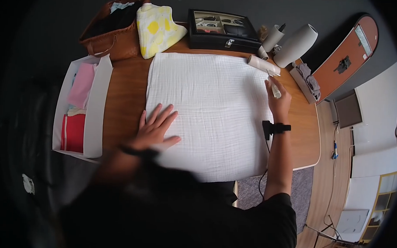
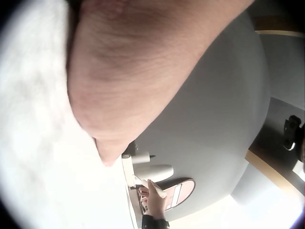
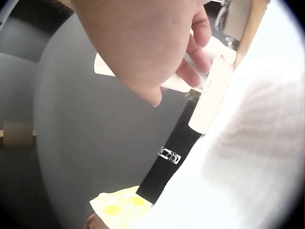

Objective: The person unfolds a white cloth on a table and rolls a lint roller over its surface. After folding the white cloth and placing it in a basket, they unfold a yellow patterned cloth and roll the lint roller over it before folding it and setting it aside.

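A white crinkled cloth (image 1: 208,102) lies spread on the wooden table. My left hand (image 1: 157,127) rests on its left part, palm down with fingers spread; the left wrist view shows the heel of that hand (image 2: 128,81) close up. At the cloth's far right corner my right hand (image 1: 280,98) grips the white handle of a lint roller (image 1: 264,65). The pale roll lies across the corner, joined to the handle by a thin bent wire. In the right wrist view the fingers (image 3: 188,74) curl around the handle, partly hiding it, and the roll shows beyond them.
A white box (image 1: 98,111) of folded clothes stands left. Behind are a brown basket (image 1: 118,44), a yellow-spotted cloth (image 1: 156,28), a black glasses case (image 1: 223,42) and a white vase (image 1: 295,46). A small box of grey fabric (image 1: 306,79) sits right, near a leaning mirror (image 1: 349,59).
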`<action>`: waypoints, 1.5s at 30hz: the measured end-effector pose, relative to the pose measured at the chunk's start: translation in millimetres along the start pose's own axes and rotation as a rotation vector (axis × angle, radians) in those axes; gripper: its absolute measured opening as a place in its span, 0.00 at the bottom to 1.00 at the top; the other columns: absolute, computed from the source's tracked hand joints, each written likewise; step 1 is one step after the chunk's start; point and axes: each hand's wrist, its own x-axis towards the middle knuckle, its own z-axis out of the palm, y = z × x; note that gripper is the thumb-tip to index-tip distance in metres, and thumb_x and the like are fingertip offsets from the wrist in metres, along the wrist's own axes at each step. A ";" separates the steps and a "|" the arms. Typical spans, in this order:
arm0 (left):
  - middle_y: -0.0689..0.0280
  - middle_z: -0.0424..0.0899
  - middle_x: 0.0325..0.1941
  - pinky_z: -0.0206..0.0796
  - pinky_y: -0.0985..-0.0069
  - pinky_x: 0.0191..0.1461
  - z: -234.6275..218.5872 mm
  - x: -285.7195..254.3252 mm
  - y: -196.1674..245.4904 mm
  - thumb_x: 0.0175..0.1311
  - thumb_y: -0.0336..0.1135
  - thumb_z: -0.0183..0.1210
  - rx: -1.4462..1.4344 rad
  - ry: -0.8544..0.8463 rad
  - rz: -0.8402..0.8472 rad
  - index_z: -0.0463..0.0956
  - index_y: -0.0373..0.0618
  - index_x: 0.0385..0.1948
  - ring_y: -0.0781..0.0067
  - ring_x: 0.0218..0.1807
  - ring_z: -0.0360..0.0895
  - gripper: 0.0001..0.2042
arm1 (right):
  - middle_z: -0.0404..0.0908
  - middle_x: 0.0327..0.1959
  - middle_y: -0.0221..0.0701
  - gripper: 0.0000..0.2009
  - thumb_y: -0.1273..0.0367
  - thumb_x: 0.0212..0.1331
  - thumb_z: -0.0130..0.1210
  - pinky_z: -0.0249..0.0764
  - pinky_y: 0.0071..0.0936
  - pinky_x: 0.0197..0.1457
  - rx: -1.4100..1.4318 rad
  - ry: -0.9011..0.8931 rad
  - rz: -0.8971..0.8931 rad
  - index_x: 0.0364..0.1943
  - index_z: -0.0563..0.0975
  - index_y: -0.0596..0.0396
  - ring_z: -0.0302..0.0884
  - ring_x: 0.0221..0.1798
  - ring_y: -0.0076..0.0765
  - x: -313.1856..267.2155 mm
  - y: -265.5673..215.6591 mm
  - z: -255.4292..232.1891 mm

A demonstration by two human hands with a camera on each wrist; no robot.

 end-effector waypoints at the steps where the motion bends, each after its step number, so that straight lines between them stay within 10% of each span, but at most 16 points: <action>1: 0.70 0.60 0.89 0.31 0.30 0.87 2.8 -1.1 -2.4 0.70 0.28 0.49 0.004 0.016 0.016 0.70 0.55 0.78 0.56 0.91 0.49 0.32 | 0.92 0.43 0.45 0.14 0.60 0.67 0.72 0.83 0.37 0.52 -0.006 -0.008 -0.039 0.52 0.90 0.48 0.92 0.47 0.49 -4.6 -2.2 -7.5; 2: 0.70 0.60 0.89 0.31 0.30 0.87 6.2 -1.0 -5.7 0.69 0.27 0.50 0.007 0.033 0.034 0.70 0.55 0.78 0.56 0.91 0.49 0.32 | 0.91 0.42 0.45 0.13 0.60 0.66 0.72 0.83 0.39 0.50 -0.013 -0.014 -0.079 0.51 0.90 0.47 0.91 0.45 0.50 -12.8 -4.5 -20.4; 5: 0.70 0.53 0.91 0.33 0.29 0.85 24.7 0.4 -23.9 0.63 0.67 0.66 0.074 -0.015 0.043 0.65 0.58 0.80 0.55 0.90 0.45 0.45 | 0.90 0.37 0.44 0.10 0.67 0.64 0.72 0.83 0.40 0.44 0.033 -0.050 -0.193 0.47 0.90 0.51 0.90 0.39 0.52 -47.4 -29.0 -69.1; 17: 0.41 0.40 0.88 0.42 0.36 0.85 17.4 -22.7 -27.2 0.63 0.61 0.72 -0.139 0.040 -0.172 0.63 0.51 0.80 0.24 0.84 0.43 0.47 | 0.92 0.41 0.39 0.12 0.74 0.73 0.64 0.83 0.25 0.48 0.059 -0.178 0.100 0.55 0.86 0.66 0.89 0.40 0.28 -123.5 -22.4 -170.5; 26: 0.48 0.47 0.89 0.45 0.38 0.84 1.7 -40.8 -28.1 0.66 0.60 0.69 -0.088 -0.037 -0.260 0.59 0.54 0.82 0.40 0.88 0.45 0.45 | 0.88 0.48 0.30 0.22 0.60 0.78 0.61 0.74 0.21 0.46 0.314 0.077 0.524 0.68 0.81 0.55 0.83 0.44 0.23 -115.5 91.8 -142.4; 30: 0.59 0.54 0.89 0.47 0.43 0.84 -19.2 -44.2 -33.1 0.63 0.54 0.73 -0.095 -0.079 -0.301 0.62 0.55 0.81 0.48 0.87 0.51 0.45 | 0.82 0.62 0.30 0.28 0.52 0.79 0.59 0.73 0.22 0.47 0.856 0.144 0.718 0.77 0.73 0.42 0.83 0.55 0.28 -124.0 162.9 -139.2; 36: 0.59 0.61 0.86 0.56 0.49 0.82 -42.9 -52.4 -52.3 0.57 0.45 0.77 -0.109 -0.066 -0.296 0.67 0.52 0.77 0.47 0.84 0.58 0.43 | 0.84 0.61 0.35 0.27 0.52 0.78 0.59 0.82 0.25 0.54 1.360 0.141 0.937 0.72 0.75 0.53 0.84 0.55 0.35 -131.9 173.8 -149.8; 45: 0.46 0.74 0.74 0.65 0.53 0.78 -40.0 -7.5 -53.7 0.62 0.43 0.75 -0.194 0.074 -0.371 0.67 0.36 0.74 0.41 0.75 0.70 0.40 | 0.85 0.60 0.38 0.22 0.62 0.79 0.58 0.80 0.24 0.59 1.185 0.105 0.769 0.70 0.74 0.58 0.83 0.58 0.33 -156.1 174.4 -137.8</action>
